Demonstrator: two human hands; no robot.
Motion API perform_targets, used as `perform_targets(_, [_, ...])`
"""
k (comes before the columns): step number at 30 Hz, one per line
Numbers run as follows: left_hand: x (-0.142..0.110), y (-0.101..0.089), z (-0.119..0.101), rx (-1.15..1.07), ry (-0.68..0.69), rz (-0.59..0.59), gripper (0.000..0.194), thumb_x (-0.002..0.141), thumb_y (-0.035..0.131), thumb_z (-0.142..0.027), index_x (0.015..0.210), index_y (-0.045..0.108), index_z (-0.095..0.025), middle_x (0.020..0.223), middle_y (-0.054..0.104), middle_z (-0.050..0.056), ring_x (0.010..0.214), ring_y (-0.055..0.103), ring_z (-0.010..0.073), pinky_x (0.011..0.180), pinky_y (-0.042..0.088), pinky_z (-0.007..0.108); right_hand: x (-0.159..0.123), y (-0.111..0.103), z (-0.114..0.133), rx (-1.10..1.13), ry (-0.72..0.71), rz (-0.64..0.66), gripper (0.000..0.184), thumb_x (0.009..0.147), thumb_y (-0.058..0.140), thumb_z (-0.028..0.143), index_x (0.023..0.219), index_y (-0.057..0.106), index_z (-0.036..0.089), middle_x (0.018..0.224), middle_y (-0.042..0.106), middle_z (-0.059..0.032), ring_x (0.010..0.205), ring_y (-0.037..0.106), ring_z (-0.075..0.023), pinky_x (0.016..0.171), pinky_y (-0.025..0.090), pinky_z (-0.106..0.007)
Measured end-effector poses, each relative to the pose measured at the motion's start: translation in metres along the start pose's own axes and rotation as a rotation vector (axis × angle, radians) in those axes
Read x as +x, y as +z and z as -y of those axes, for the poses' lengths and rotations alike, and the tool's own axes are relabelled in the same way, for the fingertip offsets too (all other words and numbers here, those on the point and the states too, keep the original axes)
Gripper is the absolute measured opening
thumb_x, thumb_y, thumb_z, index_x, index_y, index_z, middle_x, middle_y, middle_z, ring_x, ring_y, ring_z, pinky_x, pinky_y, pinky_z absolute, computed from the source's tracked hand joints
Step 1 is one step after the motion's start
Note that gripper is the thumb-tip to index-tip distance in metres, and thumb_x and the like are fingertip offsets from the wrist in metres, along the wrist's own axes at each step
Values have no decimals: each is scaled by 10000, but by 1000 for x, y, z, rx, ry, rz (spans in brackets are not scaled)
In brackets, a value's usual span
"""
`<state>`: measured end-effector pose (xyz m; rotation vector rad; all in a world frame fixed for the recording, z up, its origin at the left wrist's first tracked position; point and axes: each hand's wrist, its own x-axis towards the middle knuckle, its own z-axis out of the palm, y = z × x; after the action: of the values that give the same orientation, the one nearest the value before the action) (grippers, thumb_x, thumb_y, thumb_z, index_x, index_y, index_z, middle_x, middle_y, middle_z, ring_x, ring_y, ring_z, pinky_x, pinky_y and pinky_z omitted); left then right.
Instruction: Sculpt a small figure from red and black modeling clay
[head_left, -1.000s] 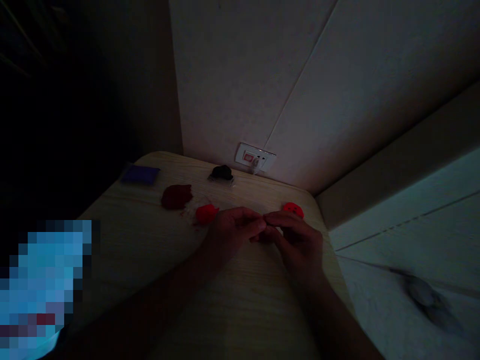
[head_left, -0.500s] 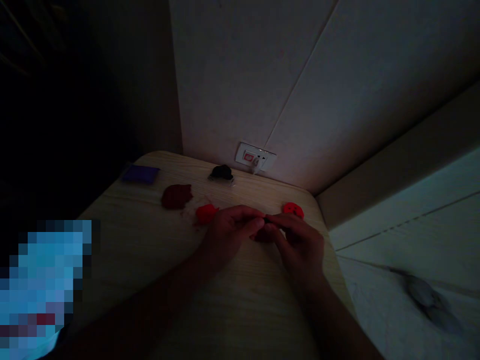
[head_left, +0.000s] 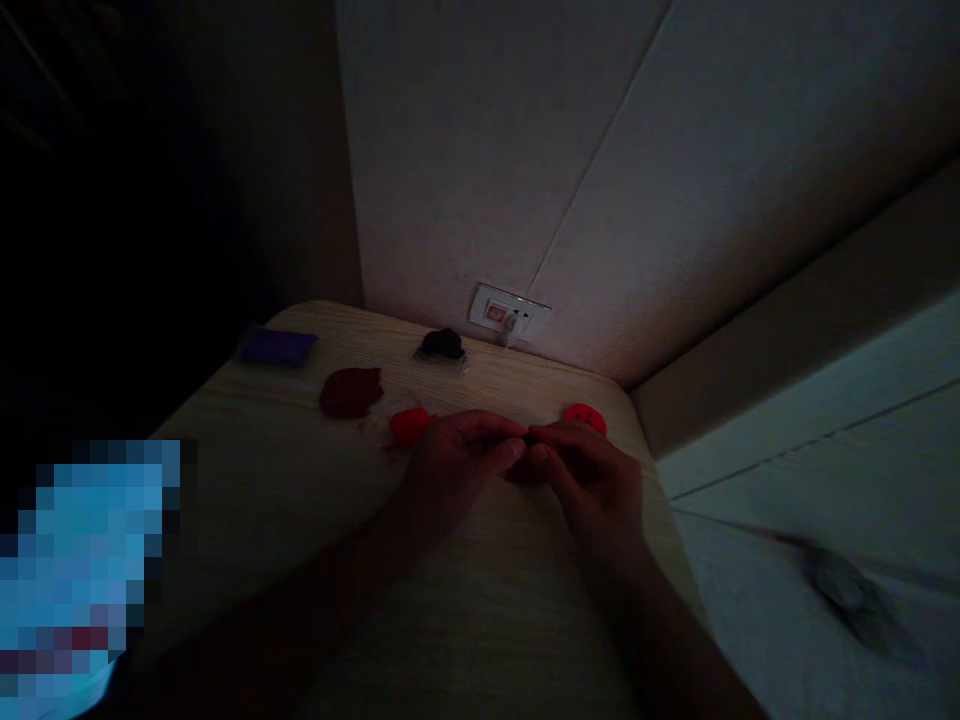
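The room is dim. My left hand (head_left: 457,465) and my right hand (head_left: 589,478) meet fingertip to fingertip over a light wooden table (head_left: 300,520), pinching a small dark lump (head_left: 525,468) that I cannot make out clearly. A bright red clay lump (head_left: 409,425) lies just left of my left hand. Behind my right hand sits another bright red lump (head_left: 585,414). Farther left rest a dark red lump (head_left: 349,391), a black lump (head_left: 442,344) and a purple slab (head_left: 278,346).
A white wall socket (head_left: 508,314) sits on the wall behind the table's far edge. To the right of the table the floor (head_left: 825,480) drops away, with a dark smudge on it. At the lower left is a blurred blue patch.
Both hands stay pinched together at the same spot, with only slight finger shifts. The view has dipped a little.
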<state>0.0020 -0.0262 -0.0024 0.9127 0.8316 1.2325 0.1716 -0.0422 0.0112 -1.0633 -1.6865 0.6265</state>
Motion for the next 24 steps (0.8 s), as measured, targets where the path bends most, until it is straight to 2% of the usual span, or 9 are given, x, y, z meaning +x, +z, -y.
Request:
perform_targets(3, [0,0,-1,10,14,4,128,682,803,-217,793,768,-165,691,749,13,647,703,154,656,601,281,1,1,2,51,33,27,70,921,763,235,957,812,269,824,781,-28,734,723,-169,661,601,-278])
perform_targets(9, [1,0,2,11,19,-24,144,683,824,-216,807,774,-164,766,793,35,672,732,163,660,619,280,-1,4,5,159,137,-13,48,921,762,236,948,798,251,769,794,-18,653,754,-156,621,632,-247])
perform_targets(13, [-1,-1,7,41,49,-2,171,721,811,-217,884,818,-168,822,818,53,737,767,188,699,639,295,-2,4,5,129,117,-61,39,899,784,235,936,796,237,751,797,-18,630,759,-157,597,638,-239])
perform_targets(20, [-4,-3,8,161,222,29,183,775,774,-176,940,848,-200,949,813,64,883,768,192,783,626,284,-2,6,6,104,78,-120,88,881,793,193,951,790,246,813,808,-14,652,764,-149,598,637,-224])
perform_targets(24, [-4,-2,9,114,179,7,137,756,796,-192,888,834,-190,887,805,55,826,761,178,743,621,270,-2,5,6,81,54,-96,90,898,762,173,949,772,246,778,783,-3,639,745,-135,591,618,-211])
